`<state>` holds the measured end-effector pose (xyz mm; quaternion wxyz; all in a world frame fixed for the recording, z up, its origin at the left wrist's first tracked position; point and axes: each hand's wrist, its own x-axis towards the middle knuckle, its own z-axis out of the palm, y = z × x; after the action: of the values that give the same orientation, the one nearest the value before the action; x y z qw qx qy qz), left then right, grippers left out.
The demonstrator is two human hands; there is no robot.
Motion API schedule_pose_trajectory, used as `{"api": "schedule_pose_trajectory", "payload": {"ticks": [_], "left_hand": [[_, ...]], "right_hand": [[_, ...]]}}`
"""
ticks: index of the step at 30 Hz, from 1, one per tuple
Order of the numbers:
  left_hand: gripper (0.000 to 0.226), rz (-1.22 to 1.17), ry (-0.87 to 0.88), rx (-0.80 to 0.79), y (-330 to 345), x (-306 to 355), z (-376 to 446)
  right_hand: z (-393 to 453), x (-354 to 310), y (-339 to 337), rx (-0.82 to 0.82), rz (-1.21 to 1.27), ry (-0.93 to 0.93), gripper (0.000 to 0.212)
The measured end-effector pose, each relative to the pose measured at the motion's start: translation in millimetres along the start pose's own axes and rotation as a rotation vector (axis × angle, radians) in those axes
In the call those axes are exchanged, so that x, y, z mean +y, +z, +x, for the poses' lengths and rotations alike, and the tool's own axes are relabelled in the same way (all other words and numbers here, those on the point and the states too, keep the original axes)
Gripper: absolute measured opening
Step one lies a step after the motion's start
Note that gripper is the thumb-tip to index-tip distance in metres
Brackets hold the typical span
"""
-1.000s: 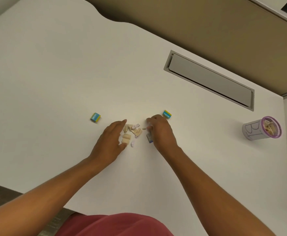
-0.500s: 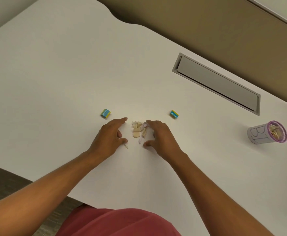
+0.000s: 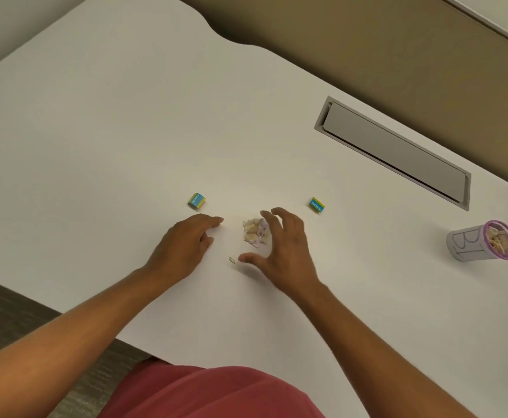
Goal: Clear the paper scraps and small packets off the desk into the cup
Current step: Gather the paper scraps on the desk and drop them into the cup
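Note:
A small heap of tan and pale lilac paper scraps [image 3: 255, 231] lies on the white desk [image 3: 102, 122]. My right hand [image 3: 282, 245] arches around the heap's right side with fingers and thumb spread, holding nothing. My left hand [image 3: 186, 245] rests flat on the desk a little to the heap's left, fingers relaxed. One loose scrap [image 3: 232, 260] lies just in front of the heap, near my right thumb. Two blue and yellow packets sit apart: one [image 3: 197, 201] beyond my left hand, one [image 3: 317, 204] beyond my right. The cup [image 3: 469, 245] with a purple rim lies at the far right and holds scraps.
A grey cable-slot cover [image 3: 394, 152] is set into the desk at the back right. A tan partition [image 3: 367, 40] runs along the desk's far edge. The desk's near edge runs just above my red shirt [image 3: 210, 393].
The scraps have been pushed into a tighter heap. My right hand has opened and spread around it, and my left hand has drawn slightly away to the left.

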<state>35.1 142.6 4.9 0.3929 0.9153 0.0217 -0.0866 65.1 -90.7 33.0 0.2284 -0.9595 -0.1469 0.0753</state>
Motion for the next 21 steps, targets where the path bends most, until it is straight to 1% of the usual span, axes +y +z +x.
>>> {"api": "schedule_pose_trajectory", "payload": {"ticks": [3,5,7,10,12,13,14,16,18,19,21], "left_hand": [[0.038,0.006,0.049,0.053,7.1,-5.0,-6.8],[0.035,0.038,0.113,0.093,12.6,-6.5,-10.4],[0.033,0.145,0.222,0.141,19.6,-9.4,-15.1],[0.032,0.348,0.374,0.227,28.9,-19.7,-24.8],[0.040,0.427,0.419,0.212,34.1,-29.4,-29.7],[0.046,0.462,0.422,0.160,36.0,-33.2,-31.1],[0.054,0.498,0.411,0.093,37.7,-36.2,-31.6],[0.065,0.566,0.378,-0.003,41.2,-39.5,-30.8],[0.074,0.616,0.360,-0.025,44.3,-41.2,-29.7],[0.078,0.631,0.359,-0.027,45.4,-42.1,-29.1],[0.080,0.649,0.364,-0.021,46.5,-43.6,-28.2]], "right_hand": [[-12.8,-8.8,23.5,-0.056,-0.016,0.000,0.116],[-13.5,-9.5,36.3,-0.070,-0.051,0.028,0.118],[-10.7,-8.2,42.3,-0.078,-0.097,0.046,0.111],[-4.1,-4.4,42.6,-0.073,-0.104,0.034,0.087],[1.7,-0.2,37.5,-0.025,-0.093,0.041,0.077],[4.5,2.2,33.6,-0.003,-0.082,0.046,0.076],[6.4,4.5,29.5,0.009,-0.072,0.049,0.079],[8.2,9.1,22.2,0.016,-0.054,0.069,0.096],[7.4,14.0,15.5,0.012,-0.009,0.141,0.114],[6.0,17.2,12.7,-0.001,0.010,0.181,0.120],[-0.3,28.0,7.8,-0.034,0.026,0.212,0.122]]}}
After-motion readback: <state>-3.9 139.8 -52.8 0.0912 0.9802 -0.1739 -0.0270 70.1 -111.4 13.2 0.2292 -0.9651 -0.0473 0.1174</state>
